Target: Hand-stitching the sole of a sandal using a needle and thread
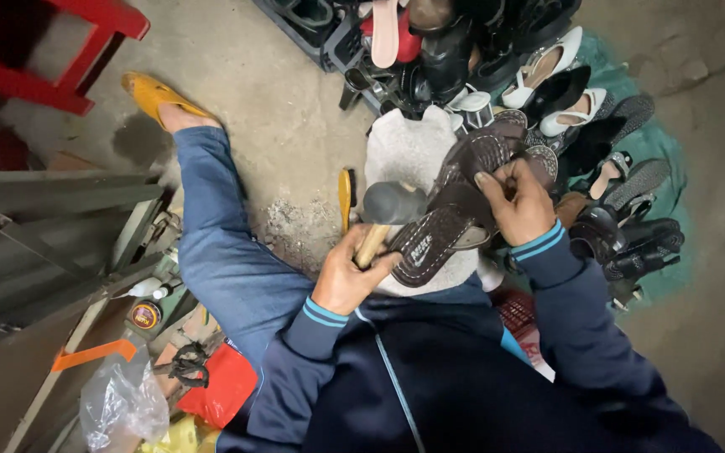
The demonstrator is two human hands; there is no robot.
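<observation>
The floor [279,92] is grey, rough concrete with some dust. A red plastic stool [60,50] stands on it. Below the stool sits a grey metal cabinet [52,243]. Far across from the stool lies a green cloth [656,143].

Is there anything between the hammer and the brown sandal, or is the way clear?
Nothing visible is between them. The left hand holds the hammer with its head right beside the brown sandal, which the right hand grips on the pale block.
</observation>
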